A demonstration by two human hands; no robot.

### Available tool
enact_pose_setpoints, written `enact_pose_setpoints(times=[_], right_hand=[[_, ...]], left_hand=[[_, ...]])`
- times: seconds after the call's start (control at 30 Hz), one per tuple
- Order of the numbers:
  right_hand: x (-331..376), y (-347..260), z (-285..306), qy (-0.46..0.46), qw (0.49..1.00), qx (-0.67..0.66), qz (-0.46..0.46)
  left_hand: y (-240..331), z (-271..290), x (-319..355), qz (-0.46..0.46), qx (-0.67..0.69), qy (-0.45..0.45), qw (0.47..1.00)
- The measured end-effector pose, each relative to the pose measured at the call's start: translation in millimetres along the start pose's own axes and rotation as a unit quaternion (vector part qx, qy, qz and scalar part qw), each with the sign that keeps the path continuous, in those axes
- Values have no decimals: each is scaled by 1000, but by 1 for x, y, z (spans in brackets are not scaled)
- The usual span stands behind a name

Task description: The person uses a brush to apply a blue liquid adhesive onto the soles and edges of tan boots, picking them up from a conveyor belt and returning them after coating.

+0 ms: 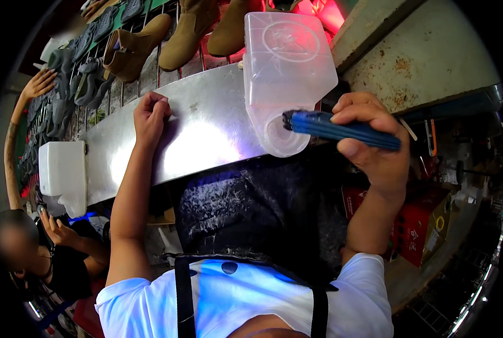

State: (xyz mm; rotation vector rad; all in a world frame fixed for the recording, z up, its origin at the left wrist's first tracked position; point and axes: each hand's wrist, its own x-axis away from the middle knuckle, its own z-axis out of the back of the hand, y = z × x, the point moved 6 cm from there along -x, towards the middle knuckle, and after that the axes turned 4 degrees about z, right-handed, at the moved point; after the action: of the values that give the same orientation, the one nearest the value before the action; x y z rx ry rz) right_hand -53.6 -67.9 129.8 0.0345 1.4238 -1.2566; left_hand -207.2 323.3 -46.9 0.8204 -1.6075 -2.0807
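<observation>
A bundle of slim blue rods with dark ends, perhaps pens [347, 130], is pinched between the thumb and fingers of my right hand [372, 129]. Its dark end reaches over the round mouth of a translucent plastic bin [288, 67], at the right end of a shiny metal bench [206, 107]. Whether the bundle touches the rim, I cannot tell. My left hand [151, 117] is curled into a fist above the bench, with nothing showing from it.
Tan boots [189, 34] and grey shoe parts [88, 81] stand on a rack beyond the bench. A second white bin [62, 169] sits at the bench's left end. A co-worker [65, 253] reaches toward the rack at left. Red boxes [420, 225] lie low at right.
</observation>
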Motion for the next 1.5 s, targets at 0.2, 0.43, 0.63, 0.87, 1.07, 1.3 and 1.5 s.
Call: enact_pose_setpoints(times=[0.2,0.43,0.63,0.87,1.07,1.3,1.5], right_hand=[[11,8,-20,-78,964,173,-188],[12,26,-42,-172,919,198,-294],[11,25,-56,-216,916,208,-267],[4,24,-66,-359,872,274,-189],[-3,19,-71,-484,786,384,-27],[4,23,-30,-152,924,150,-318],[16,35,-39,-173,897,225,-339]], left_hand=[[-8,2,-2,-10,68,7,998],[-17,0,-5,15,38,12,999],[-11,-6,-4,-9,-33,24,999],[-9,-7,-1,22,-52,11,998],[-11,-5,-3,14,-59,12,998],[-10,-8,-2,21,-83,8,996],[-6,-10,-2,18,-117,12,993]])
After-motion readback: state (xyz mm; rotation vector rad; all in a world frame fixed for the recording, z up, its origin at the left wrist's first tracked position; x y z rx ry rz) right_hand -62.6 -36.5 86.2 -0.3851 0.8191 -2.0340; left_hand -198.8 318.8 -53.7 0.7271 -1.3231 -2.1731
